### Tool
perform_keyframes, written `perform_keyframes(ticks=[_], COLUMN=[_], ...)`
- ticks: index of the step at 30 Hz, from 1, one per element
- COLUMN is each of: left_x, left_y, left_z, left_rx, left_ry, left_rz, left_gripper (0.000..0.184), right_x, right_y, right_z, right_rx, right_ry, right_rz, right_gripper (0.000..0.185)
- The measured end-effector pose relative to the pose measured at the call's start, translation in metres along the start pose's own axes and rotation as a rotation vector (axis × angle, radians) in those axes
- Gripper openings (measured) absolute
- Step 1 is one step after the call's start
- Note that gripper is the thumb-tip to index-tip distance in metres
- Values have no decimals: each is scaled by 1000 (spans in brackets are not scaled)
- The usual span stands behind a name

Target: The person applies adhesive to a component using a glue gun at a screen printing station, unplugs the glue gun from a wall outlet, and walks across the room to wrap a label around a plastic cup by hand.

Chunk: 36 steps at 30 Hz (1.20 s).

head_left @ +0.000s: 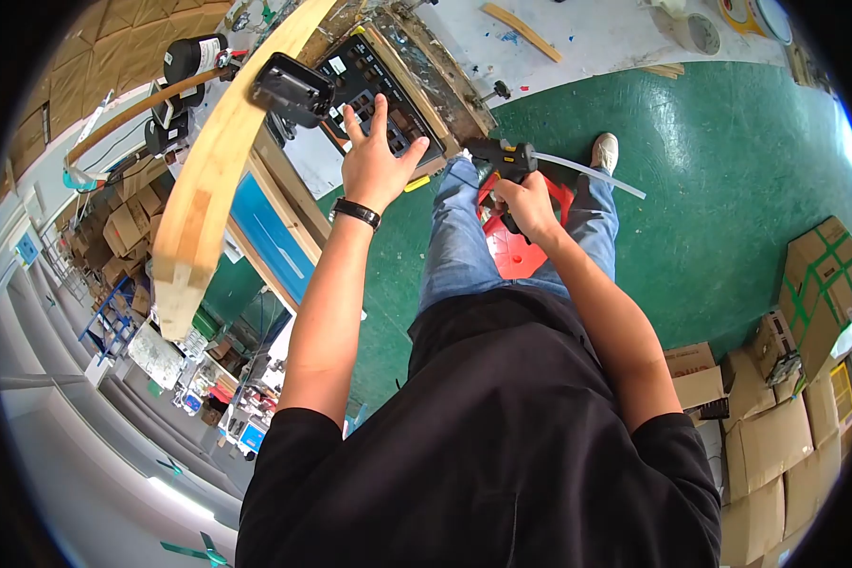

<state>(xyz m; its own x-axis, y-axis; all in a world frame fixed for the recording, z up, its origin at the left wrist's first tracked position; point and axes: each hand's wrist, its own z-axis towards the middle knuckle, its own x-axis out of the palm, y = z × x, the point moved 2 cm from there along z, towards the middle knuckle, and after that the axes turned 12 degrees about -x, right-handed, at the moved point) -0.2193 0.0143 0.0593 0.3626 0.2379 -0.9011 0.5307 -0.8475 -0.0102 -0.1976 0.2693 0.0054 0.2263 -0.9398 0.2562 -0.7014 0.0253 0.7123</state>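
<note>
My left hand, with a black band at the wrist, has its fingers spread over a black panel with labelled cutouts; whether it touches the panel I cannot tell. My right hand is wrapped round the handle of a black glue gun. A long translucent glue stick sticks out of the gun's rear, and its nozzle points left towards the workbench edge. Left of the panel, a black plastic device sits against a curved wooden beam.
A red stool is between the legs. A pale table at the top holds a wooden strip and a clear cup. Cardboard boxes are stacked at lower right. Black bottles stand at upper left.
</note>
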Motion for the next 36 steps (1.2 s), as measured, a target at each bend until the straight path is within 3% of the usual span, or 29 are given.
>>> perform_keyframes(ticks=[5,11,15,17,18,22,26,30,33,36], left_x=[2,2,18,19,31,61,61,69,54,25], left_y=[3,9,27,30,39,50,56,93,120,162], left_z=[1,-8,-32,-72,-91,-188,-238,-223,-187,-135], left_rx=[-36,-69,76,21,-30,-165,-205,-363,-351,-208], left_ry=[25,-2,-274,-370,-398,-280,-467,-508,-614,-844], left_rz=[-19,-42,-170,-286,-310,-448,-640,-841,-943,-939], left_gripper=[99,94,84,64,64,26,16,10,8,6], right_x=[-6,-11,-30,-25,-19,16,54,97,106,126], right_y=[21,15,15,37,51,62,45,31,17,20], right_z=[-14,-29,-27,-36,-42,-48,-45,-39,-35,-22], right_rx=[112,-23,-165,-178,-171,-185,-260,-159,-207,-279], right_ry=[109,107,209,293,349,583,836,919,846,760], right_rz=[-167,-331,-641,-720,-761,-889,-952,-1069,-1009,-944], right_gripper=[15,15,25,25,26,26,25,21,22,23])
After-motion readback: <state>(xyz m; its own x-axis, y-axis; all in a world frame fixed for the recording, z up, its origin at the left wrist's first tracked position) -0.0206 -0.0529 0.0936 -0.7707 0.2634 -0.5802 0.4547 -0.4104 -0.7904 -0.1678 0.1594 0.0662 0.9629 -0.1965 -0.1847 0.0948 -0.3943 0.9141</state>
